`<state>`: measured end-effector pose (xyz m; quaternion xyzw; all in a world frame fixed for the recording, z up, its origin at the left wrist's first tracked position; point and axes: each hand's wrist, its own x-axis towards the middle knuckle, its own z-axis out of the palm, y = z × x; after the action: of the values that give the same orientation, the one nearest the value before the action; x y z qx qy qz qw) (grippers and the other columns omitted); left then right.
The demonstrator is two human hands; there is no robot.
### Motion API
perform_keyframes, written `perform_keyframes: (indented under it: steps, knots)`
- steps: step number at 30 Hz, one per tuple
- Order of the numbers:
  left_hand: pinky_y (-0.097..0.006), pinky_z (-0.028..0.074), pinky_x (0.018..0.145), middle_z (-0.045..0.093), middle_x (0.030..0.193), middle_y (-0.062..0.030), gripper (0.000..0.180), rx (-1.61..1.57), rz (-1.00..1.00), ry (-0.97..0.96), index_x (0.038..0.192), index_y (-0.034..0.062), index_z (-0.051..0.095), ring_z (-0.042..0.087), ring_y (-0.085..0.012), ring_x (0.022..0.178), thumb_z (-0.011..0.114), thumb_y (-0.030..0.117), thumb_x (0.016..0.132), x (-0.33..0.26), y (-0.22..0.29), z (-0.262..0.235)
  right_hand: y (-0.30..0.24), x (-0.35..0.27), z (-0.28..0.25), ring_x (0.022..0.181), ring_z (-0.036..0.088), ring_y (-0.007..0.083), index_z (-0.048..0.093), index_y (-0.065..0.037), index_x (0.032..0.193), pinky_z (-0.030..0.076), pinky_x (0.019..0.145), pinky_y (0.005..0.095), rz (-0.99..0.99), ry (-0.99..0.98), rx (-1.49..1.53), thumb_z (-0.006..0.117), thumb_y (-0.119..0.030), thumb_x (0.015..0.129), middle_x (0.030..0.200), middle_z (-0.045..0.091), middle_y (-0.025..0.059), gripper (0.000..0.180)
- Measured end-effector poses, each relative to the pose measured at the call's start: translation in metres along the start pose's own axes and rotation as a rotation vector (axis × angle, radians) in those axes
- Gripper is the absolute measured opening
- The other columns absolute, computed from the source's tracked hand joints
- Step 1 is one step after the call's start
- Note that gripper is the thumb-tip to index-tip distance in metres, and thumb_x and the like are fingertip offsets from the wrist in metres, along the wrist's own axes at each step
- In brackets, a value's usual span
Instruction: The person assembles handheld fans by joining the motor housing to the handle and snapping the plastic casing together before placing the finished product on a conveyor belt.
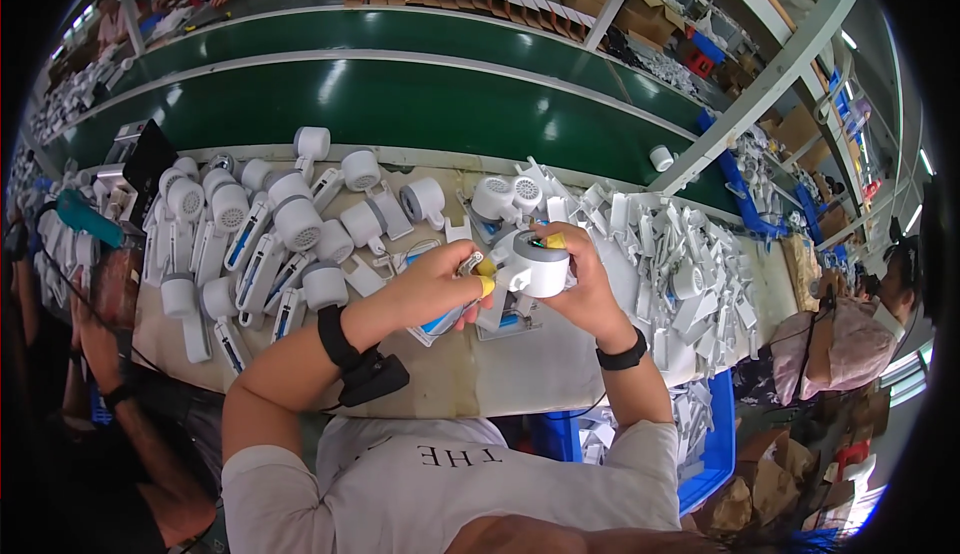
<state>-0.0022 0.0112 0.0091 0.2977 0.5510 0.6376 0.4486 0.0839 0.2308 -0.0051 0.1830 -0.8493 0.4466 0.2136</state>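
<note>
A white round housing (540, 271) with a grey rim is tilted above the table, its open top showing dark inside. My right hand (588, 289) is closed around its right side; a yellow finger covering shows at the rim. Just left of it, my left hand (436, 284) is closed, yellow coverings on its fingertips near the housing's side. Whatever it pinches is mostly hidden by the fingers. Under that hand shows a blue-and-white piece (436, 328); whether the hand grips it is unclear. Beyond the hands lie white round heads with perforated faces (493, 197).
Many white cylinder-headed units with handles (297, 222) crowd the table's left. Loose white plastic parts (690, 284) heap on the right. A green conveyor belt (400, 104) runs behind. A black strapped device (373, 380) hangs by my left forearm. A blue bin (722, 434) stands below right.
</note>
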Motion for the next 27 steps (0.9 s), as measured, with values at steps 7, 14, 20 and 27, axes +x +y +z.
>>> perform_keyframes:
  steps: [7,14,20,27]
  knots:
    - [-0.025,0.046,0.05,0.06,0.08,-0.0096,0.016,0.09,0.013,0.053,0.095,-0.0011,0.048,0.056,-0.0122,0.059,0.051,0.009,0.083,0.002,-0.007,-0.007,-0.02,0.011,-0.01,0.108,0.051,0.0283,0.044,-0.011,0.116,0.043,0.09,0.0341,-0.165,-0.097,-0.352,0.077,0.0,0.06,0.116,0.05,0.0125,0.067]
    - [-0.023,0.044,0.051,0.06,0.078,-0.0051,0.02,0.604,0.323,0.163,0.092,0.0013,0.05,0.055,-0.007,0.059,0.058,0.009,0.076,0.007,-0.008,-0.005,-0.026,0.015,-0.021,0.108,0.049,0.0175,0.042,-0.004,0.128,0.04,0.092,0.0296,0.385,-0.161,0.474,0.072,-0.014,0.074,0.116,0.049,0.0074,0.063]
    - [-0.03,0.044,0.056,0.058,0.072,-0.0106,0.03,0.413,0.02,0.119,0.095,-0.0017,0.048,0.057,-0.0158,0.063,0.06,0.012,0.072,0.004,0.0,-0.009,-0.043,0.04,-0.029,0.106,0.05,0.0233,0.051,-0.008,0.121,0.042,0.089,0.0319,0.141,-0.339,0.089,0.073,-0.013,0.072,0.117,0.048,0.0105,0.054]
    - [-0.035,0.044,0.056,0.059,0.072,-0.0169,0.031,0.703,0.259,0.181,0.095,-0.0029,0.047,0.059,-0.026,0.062,0.059,0.012,0.071,0.006,-0.005,-0.008,-0.053,0.049,-0.027,0.101,0.052,0.0296,0.054,-0.011,0.118,0.047,0.081,0.0334,0.0,-0.429,-0.166,0.075,-0.016,0.069,0.116,0.048,0.0129,0.053]
